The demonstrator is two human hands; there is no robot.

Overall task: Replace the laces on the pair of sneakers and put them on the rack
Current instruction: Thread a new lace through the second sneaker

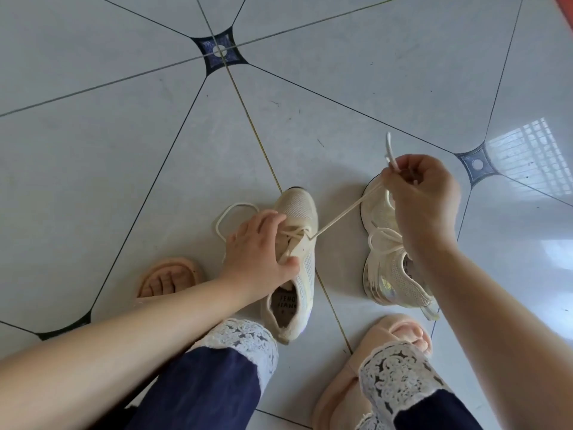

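Two cream sneakers on tiled floor [124, 150], toes pointing away from person. Left hand [257, 249] grips left sneaker [299, 203] over tongue, fingers curled on laced part, thumb against its side. Right hand [424, 197] raised over right sneaker [393, 274], fingers pinched together on lace [341, 215]. Lace runs taut from left sneaker's eyelet up to right hand, tip sticking out above fingers. Other lace end lies in loose loop [235, 206] on floor beside left hand. Right sneaker laced, bow on top. Feet in pink sandals [167, 274] near sneakers.
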